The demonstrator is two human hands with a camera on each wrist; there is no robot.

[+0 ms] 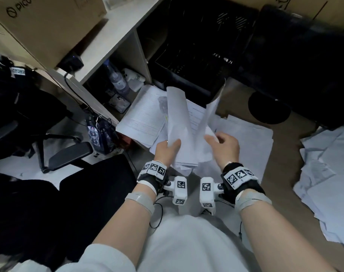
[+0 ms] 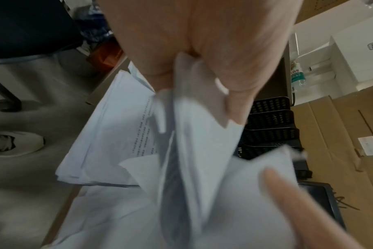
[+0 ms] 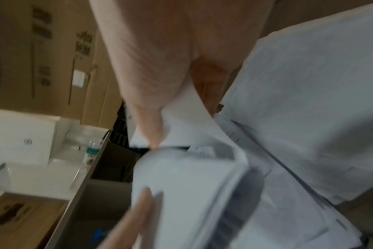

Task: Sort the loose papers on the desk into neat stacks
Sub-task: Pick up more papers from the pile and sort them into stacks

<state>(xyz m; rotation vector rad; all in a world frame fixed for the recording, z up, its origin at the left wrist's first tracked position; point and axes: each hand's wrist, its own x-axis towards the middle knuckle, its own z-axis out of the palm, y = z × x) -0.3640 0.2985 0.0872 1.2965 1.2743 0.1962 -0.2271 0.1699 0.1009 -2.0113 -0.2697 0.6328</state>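
My left hand (image 1: 168,149) grips a bundle of white papers (image 1: 180,126) by its lower left edge and holds it above the desk; its thumb lies across the top sheet. My right hand (image 1: 219,143) pinches a single sheet (image 1: 210,114) that peels up and away from the bundle's right side. In the left wrist view the left hand (image 2: 204,74) has its thumb and fingers clamped round the bundle (image 2: 194,151). The right wrist view, blurred, shows the right hand (image 3: 158,121) with its thumb pressed on the sheet (image 3: 185,118). Under both hands lie more sheets (image 1: 243,138) spread over the brown desk (image 1: 281,173).
A printed stack (image 1: 141,116) lies at the desk's left edge. Crumpled loose papers (image 1: 328,177) pile up at the right. Black mesh trays (image 1: 186,61) and a black monitor base (image 1: 269,107) stand behind. A water bottle (image 1: 118,79) sits in the shelf; office chairs (image 1: 39,122) stand left.
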